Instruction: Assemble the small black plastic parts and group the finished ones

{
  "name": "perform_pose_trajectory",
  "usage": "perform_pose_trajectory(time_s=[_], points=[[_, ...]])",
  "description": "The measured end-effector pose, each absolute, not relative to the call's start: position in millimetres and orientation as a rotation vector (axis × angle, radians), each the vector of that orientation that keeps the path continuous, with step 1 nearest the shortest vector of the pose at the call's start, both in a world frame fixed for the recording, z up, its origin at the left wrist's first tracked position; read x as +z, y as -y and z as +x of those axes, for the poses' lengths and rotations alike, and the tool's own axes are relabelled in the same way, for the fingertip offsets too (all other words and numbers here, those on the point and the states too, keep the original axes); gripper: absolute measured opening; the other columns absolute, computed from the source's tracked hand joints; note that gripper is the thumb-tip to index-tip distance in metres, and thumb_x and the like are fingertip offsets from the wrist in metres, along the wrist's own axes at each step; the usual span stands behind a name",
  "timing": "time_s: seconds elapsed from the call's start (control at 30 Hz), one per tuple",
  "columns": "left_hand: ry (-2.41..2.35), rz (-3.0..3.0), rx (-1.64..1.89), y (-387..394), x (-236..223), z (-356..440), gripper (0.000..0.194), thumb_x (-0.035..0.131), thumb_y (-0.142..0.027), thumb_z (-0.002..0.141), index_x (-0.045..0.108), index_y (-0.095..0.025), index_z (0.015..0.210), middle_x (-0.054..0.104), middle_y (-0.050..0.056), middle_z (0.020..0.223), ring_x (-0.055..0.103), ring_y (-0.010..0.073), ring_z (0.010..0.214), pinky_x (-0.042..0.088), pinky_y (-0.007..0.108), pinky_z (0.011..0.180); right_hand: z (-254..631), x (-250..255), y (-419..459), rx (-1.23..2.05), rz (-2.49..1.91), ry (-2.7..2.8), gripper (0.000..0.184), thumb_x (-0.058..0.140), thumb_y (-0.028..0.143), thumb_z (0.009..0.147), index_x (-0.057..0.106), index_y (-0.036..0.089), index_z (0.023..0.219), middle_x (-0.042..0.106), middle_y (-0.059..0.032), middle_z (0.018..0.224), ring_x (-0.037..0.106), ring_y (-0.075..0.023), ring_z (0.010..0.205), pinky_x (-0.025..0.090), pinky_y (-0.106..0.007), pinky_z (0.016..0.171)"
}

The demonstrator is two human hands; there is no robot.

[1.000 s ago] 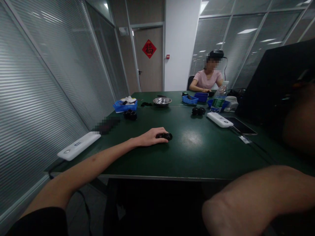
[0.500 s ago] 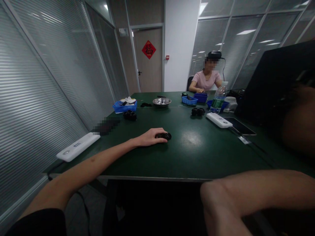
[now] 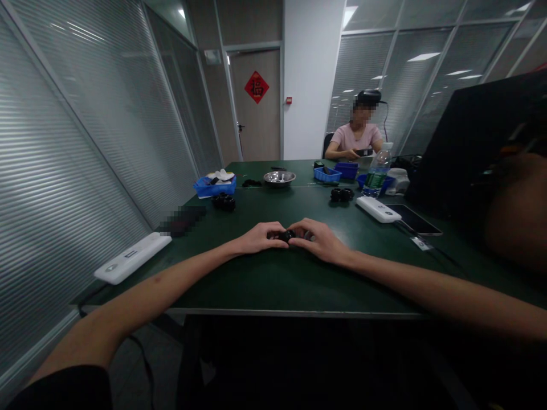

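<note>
A small black part [image 3: 285,234] lies on the dark green table [image 3: 265,285], near its middle. My left hand [image 3: 256,237] rests on the table with its fingers closed on the part's left end. My right hand [image 3: 320,239] meets it from the right, fingers pinched on the part's other end. Both forearms stretch out over the table's front edge. Most of the part is hidden between the fingertips.
A white oblong device [image 3: 131,257] lies at the left, another [image 3: 378,208] beside a phone [image 3: 413,219] at the right. Farther back are black parts [image 3: 224,201], [image 3: 342,194], blue trays [image 3: 214,185], a steel bowl [image 3: 279,177] and a water bottle [image 3: 378,171]. A person [image 3: 356,138] sits opposite.
My right arm swung in from the lower right and its hand closed on the black part beside my left hand. The left hand stayed put.
</note>
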State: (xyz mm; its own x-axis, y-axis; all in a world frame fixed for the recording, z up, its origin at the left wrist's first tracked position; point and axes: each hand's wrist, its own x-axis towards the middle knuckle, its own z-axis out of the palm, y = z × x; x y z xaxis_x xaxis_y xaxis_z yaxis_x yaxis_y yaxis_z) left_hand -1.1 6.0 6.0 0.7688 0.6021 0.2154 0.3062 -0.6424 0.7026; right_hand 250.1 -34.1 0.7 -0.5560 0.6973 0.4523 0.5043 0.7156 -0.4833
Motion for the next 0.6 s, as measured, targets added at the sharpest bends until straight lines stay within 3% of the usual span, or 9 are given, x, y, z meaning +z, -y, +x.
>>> perform_pose_trajectory(time_s=[0.17,0.4,0.6], points=[[-0.759,2.195,0.553,-6.5,4.5,-1.0,0.044,0.075,-0.048,0.086,0.069,-0.015,0.114,0.059,-0.002,0.083,0.051,0.013,0.074,0.038,0.025,0.067,249.4,4.4,35.9,0.403,-0.904,2.305,0.032,0.064,0.033,0.098,0.067,0.023,0.129,0.066,-0.0072,0.104,0.064,-0.0211,0.09,0.056,-0.038,0.081],[-0.702,2.171,0.55,-6.5,4.0,-1.4,0.043,0.072,-0.046,0.088,0.069,-0.014,0.117,0.065,0.001,0.091,0.055,0.0136,0.077,0.039,0.025,0.068,248.8,2.2,38.1,0.45,-0.926,2.216,0.034,0.066,0.04,0.097,0.069,0.023,0.127,0.066,-0.0079,0.108,0.066,-0.0217,0.091,0.059,-0.038,0.079],[-0.658,2.214,0.54,-8.8,4.1,-3.4,0.039,0.071,-0.044,0.09,0.07,-0.015,0.117,0.066,0.003,0.098,0.057,0.0143,0.081,0.042,0.027,0.072,250.3,3.5,40.7,0.512,-0.838,2.237,0.025,0.065,0.031,0.097,0.07,0.023,0.12,0.066,-0.0081,0.116,0.067,-0.0209,0.095,0.059,-0.04,0.085]])
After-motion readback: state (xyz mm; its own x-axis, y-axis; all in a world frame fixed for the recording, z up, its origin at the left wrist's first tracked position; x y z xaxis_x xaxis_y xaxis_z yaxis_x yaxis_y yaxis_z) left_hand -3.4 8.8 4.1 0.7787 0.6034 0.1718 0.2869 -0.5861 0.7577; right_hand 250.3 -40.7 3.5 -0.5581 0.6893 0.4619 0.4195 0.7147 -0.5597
